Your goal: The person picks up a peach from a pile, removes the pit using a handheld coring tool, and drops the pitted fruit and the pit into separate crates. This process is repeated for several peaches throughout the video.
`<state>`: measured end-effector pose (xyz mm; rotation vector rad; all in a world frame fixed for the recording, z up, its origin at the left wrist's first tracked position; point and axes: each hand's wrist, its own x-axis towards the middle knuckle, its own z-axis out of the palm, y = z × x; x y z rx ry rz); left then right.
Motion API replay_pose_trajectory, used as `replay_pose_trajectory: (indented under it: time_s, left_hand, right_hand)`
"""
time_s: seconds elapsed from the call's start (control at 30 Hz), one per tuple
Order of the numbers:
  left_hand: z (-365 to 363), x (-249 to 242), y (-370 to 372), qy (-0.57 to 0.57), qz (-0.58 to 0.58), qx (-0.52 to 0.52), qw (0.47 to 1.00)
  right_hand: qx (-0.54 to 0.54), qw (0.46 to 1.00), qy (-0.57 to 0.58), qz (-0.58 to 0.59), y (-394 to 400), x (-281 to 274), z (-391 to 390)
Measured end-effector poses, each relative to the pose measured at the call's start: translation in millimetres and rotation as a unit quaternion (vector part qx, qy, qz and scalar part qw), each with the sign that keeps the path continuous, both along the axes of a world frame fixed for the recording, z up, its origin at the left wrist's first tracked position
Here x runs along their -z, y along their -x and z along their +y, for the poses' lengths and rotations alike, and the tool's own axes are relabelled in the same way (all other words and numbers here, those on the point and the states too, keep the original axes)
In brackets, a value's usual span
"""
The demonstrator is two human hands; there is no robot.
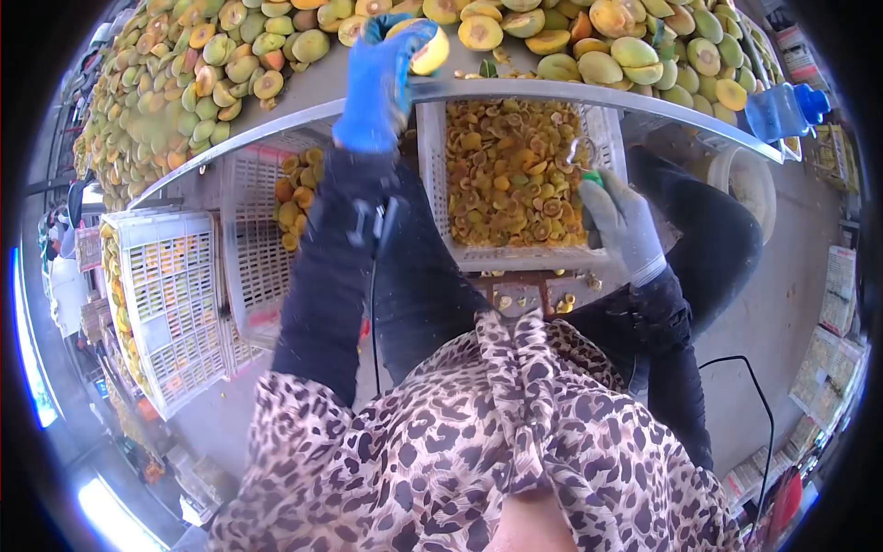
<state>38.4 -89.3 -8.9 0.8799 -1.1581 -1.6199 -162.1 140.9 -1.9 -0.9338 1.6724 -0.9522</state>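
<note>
My left hand (382, 78), in a blue glove, reaches up onto the table (515, 89) and is closed on a yellow-green fruit (430, 51). My right hand (621, 221), in a grey glove, hangs below the table edge over a white crate (515, 258) and grips a small tool (585, 164) with a green handle and a metal loop tip. The crate holds many small orange-yellow fruit pieces. Green and yellow fruits (635, 51) cover the table top in a thick heap.
A second white crate (258, 239) with some fruit stands at the left, and empty white crates (170, 304) are stacked further left. A blue water bottle (782, 110) lies at the table's right end. A black cable (763, 405) runs over the floor.
</note>
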Motion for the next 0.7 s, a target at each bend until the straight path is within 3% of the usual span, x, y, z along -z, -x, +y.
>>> replay_pose_trajectory:
  time_s: [0.1, 0.13, 0.17, 0.2, 0.23, 0.27, 0.3, 0.33, 0.47, 0.53, 0.57, 0.63, 0.7]
  left_hand:
    - [61, -13, 17, -0.059, 0.240, 0.019, 0.969]
    - [79, -10, 30, 0.180, 0.102, -0.071, 0.976]
    - [96, -10, 36, 0.401, -0.045, -0.158, 0.901]
    - [110, -21, 29, 0.298, -0.136, -0.094, 0.940]
    - [122, -28, 29, 0.302, -0.133, -0.097, 0.939]
    - [132, -31, 33, 0.107, 0.065, -0.085, 0.988]
    - [139, -36, 36, -0.095, 0.260, -0.065, 0.959]
    - [143, -45, 37, -0.160, 0.289, -0.071, 0.941]
    - [158, -48, 36, -0.111, 0.262, -0.101, 0.953]
    - [158, -41, 34, -0.041, 0.147, -0.132, 0.980]
    - [159, -39, 33, -0.041, 0.148, -0.131, 0.979]
    - [159, -41, 27, 0.003, 0.116, -0.086, 0.990]
    - [158, -44, 25, 0.049, 0.085, -0.038, 0.994]
  right_hand:
    - [-0.013, 0.997, -0.003, -0.074, -33, -47, -9]
    - [-0.019, 0.997, 0.007, -0.068, -42, -51, -13]
    - [-0.035, 0.996, 0.069, -0.040, -51, -53, -14]
    - [-0.050, 0.990, 0.129, -0.013, -58, -53, -13]
    - [-0.052, 0.990, 0.134, -0.010, -62, -53, -12]
    - [-0.059, 0.985, 0.162, 0.025, -65, -52, -13]
    - [-0.066, 0.978, 0.190, 0.060, -67, -50, -11]
    - [-0.061, 0.977, 0.201, 0.046, -69, -49, -7]
    - [-0.098, 0.966, 0.206, 0.120, -71, -51, 4]
    - [-0.123, 0.950, 0.247, 0.145, -70, -47, 7]
    - [-0.123, 0.950, 0.246, 0.147, -66, -51, 11]
    - [-0.178, 0.983, 0.050, -0.003, -61, -74, 14]
    - [-0.192, 0.981, 0.008, -0.031, -57, -75, 16]
